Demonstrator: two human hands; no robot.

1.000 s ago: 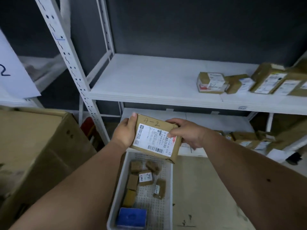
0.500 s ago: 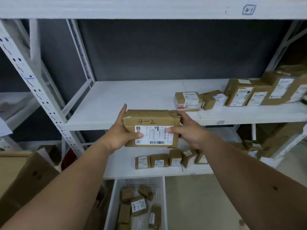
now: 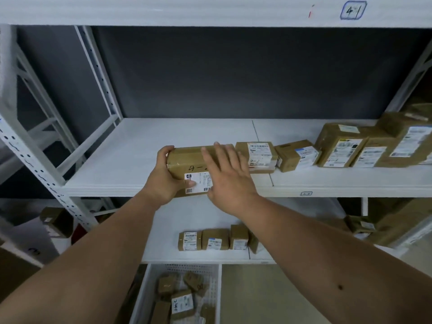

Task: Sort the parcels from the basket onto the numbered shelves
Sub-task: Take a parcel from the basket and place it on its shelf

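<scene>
Parcel point(image 3: 187, 160) marked 4-2 sits on middle shelf point(image 3: 131, 169), front edge. My left hand point(image 3: 163, 183) grips its 9 o'clock end; right hand point(image 3: 228, 176) lies spread flat on top. Best slide it toward 3 o'clock, snug beside neighbour parcel point(image 3: 259, 155).

the parcel marked 4-2 point(image 3: 187, 164) went from being held in the air over the basket point(image 3: 215, 277), a second before, to sitting on the middle shelf point(image 3: 121, 160), its right end just beside the labelled parcel point(image 3: 256, 155) already there. the left hand point(image 3: 163, 181) kept its grip on the parcel's left end, thumb over the label, and travelled up and forward with it. the right hand point(image 3: 228, 174) gave up its pinch on the right edge; its fingers straightened and lay spread across the parcel's top and front. the view lifted too, so the basket dropped to the bottom edge and the upper shelf's 4-1 tag point(image 3: 352, 10) came into sight.
</scene>
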